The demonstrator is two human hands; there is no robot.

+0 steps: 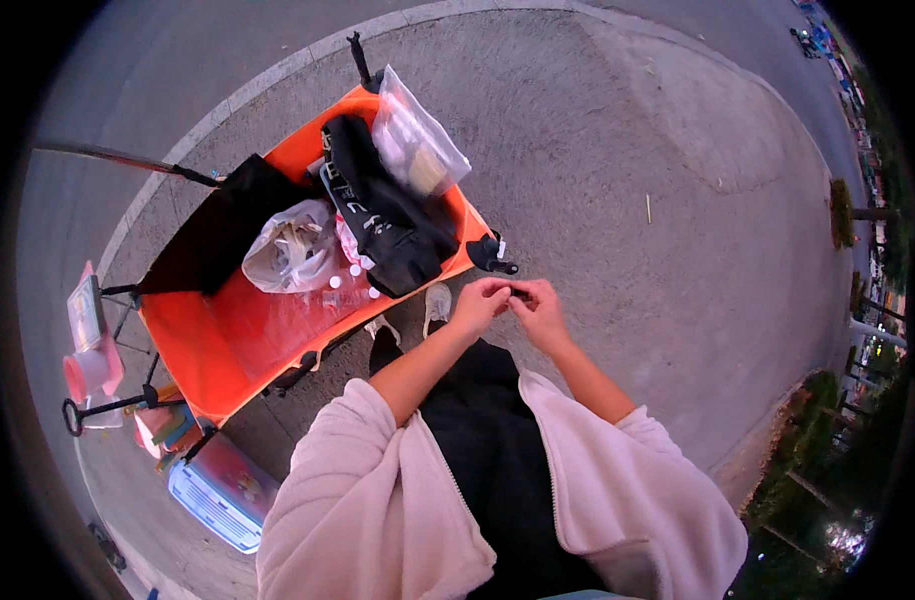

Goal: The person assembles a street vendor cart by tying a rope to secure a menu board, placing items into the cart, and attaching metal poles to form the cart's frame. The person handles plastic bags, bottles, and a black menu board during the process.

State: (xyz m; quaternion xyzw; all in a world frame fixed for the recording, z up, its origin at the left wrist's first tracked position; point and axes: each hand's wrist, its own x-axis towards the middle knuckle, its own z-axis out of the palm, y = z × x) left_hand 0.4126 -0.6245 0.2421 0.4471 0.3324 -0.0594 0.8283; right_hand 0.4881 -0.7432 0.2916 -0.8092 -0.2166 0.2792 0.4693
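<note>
Head camera view: a person in a pale, zipped fleece jacket [353, 470] stands on grey pavement [698, 310], both bare hands raised together near the centre of the frame. The left hand [483, 303] and right hand [541, 308] meet at the tips, their fingers curled and pinched on a small dark thing [521, 294], which sits between them, too small and partly hidden to identify. Just beside them, up and to the left, is the black corner fitting [490, 254] of an orange fabric wagon [183, 340], which spreads across the upper left of the frame. Inside the wagon, a black bag [388, 225] with pale lettering lies next to a clear plastic bag [413, 125] at the far corner. A filled white plastic bag [266, 258] rests near the middle, beside clear bottles [313, 308] with white caps. One pale shoe [438, 303] shows just left of the hands. At the lower left of the frame, a clear box with a blue-and-white lid [213, 505] stands on the ground, well apart from the hands, with a pink container [86, 374] above it at the left edge.
</note>
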